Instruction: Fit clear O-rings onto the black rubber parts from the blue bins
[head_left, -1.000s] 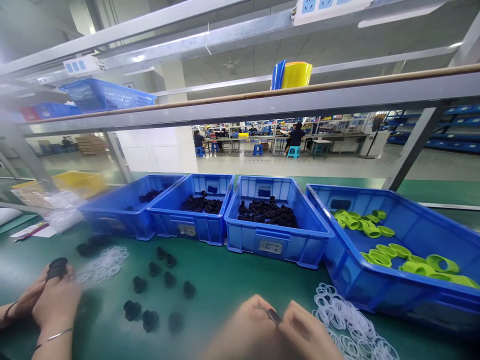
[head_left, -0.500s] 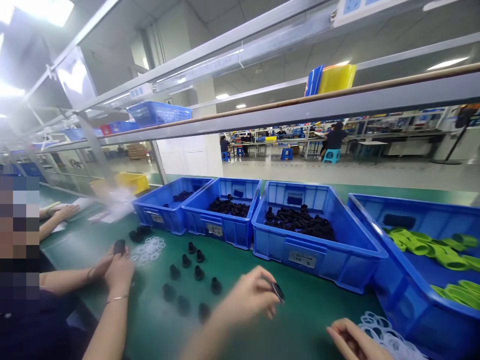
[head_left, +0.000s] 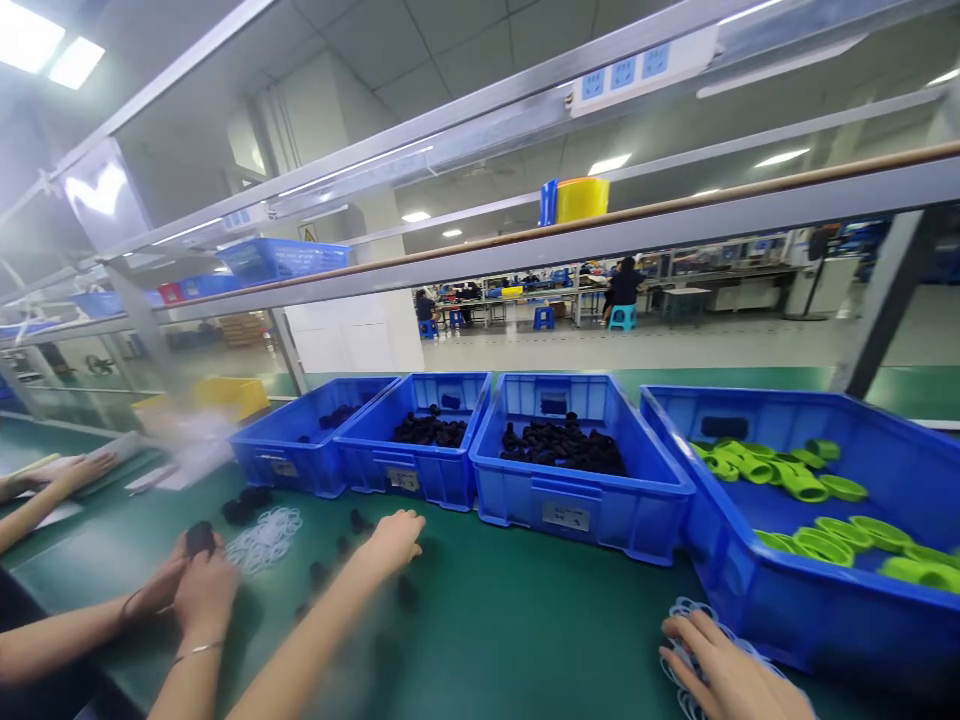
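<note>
R hand point(head_left: 726, 662), nearer of 2, lay atop rings point(head_left: 684, 700) w/ fingers parted; L hand point(head_left: 391, 545), grip unclear, hovered near blk parts point(head_left: 407, 592).

Ceiling lights point(head_left: 30, 35) glare — left side hazy

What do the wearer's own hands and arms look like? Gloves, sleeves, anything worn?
Both bare. Left hand: no glove; the visible left forearm shows no sleeve, watch or bracelet. Right hand: no glove; its forearm is out of frame, so sleeve unknown. No rings seen on either.
</note>
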